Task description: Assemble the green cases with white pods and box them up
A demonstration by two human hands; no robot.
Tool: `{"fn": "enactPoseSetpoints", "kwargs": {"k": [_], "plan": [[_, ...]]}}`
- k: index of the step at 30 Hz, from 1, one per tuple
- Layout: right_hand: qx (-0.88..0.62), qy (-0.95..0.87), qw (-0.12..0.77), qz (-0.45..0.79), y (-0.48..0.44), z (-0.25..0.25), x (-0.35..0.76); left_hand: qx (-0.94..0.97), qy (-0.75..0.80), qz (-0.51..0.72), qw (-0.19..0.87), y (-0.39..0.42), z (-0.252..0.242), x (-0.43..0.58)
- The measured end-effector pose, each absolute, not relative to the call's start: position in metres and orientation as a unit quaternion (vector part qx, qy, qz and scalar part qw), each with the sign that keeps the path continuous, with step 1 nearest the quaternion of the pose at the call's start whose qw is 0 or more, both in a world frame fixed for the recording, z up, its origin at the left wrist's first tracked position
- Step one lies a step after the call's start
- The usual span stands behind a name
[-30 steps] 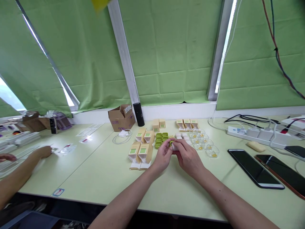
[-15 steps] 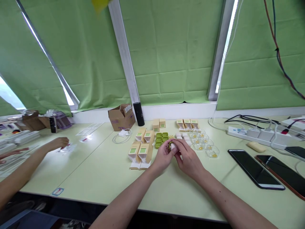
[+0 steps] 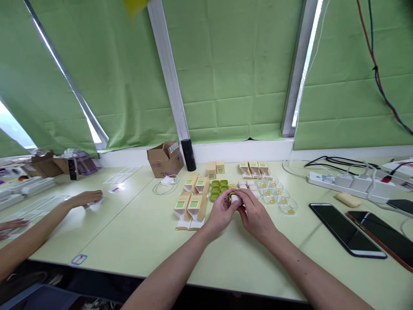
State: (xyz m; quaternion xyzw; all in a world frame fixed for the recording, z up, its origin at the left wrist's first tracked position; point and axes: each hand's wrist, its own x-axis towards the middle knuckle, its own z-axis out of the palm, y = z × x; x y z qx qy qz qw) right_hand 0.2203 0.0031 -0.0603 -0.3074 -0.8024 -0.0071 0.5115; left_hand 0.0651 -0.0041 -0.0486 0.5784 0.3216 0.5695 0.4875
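In front of me, both hands meet around a small white block (image 3: 235, 199) with a dark olive-green rim or cover (image 3: 230, 196) on its left side. My left hand (image 3: 222, 211) pinches it from the left, and my right hand (image 3: 254, 210) has its fingers on it from the right. Fingers partly hide the piece. Just behind my left hand stand several olive-green square cups (image 3: 215, 190) in rows. Small white blocks (image 3: 251, 185) sit behind my right hand. Clear plastic trays (image 3: 288, 206) with yellow spots lie to its right.
Open small cartons (image 3: 197, 203) stand at left, more cartons (image 3: 254, 168) behind. A cardboard box (image 3: 165, 163), black cylinder (image 3: 188, 156) and white cable (image 3: 165, 184) are farther back. Phones (image 3: 346, 228) and a power strip (image 3: 348, 183) lie right. A co-worker's hand (image 3: 85, 199) works at left.
My hands stay almost in place, and slightly more of the white block shows between them. The co-worker's hands have shifted; the nearer one now lies flatter over a small clear item.
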Motion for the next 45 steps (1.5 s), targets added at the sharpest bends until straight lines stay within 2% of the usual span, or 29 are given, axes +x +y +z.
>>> {"fn": "enactPoseSetpoints", "kwargs": {"k": [13,26,38,45], "plan": [[-0.312,-0.799,0.513,0.032,0.002,-0.060,0.222,0.564,0.299,0.580,0.506,-0.006,-0.047,0.065],[-0.374,-0.715,0.554,0.206,0.003,-0.054,0.221,0.563,0.285,0.554,0.543,0.001,-0.049,0.060],[-0.340,-0.639,0.581,0.374,0.010,-0.052,0.224,0.579,0.360,0.571,0.457,0.001,-0.048,0.053],[-0.341,-0.614,0.563,0.435,0.010,-0.051,0.226,0.603,0.405,0.568,0.388,0.003,-0.051,0.053]]}}
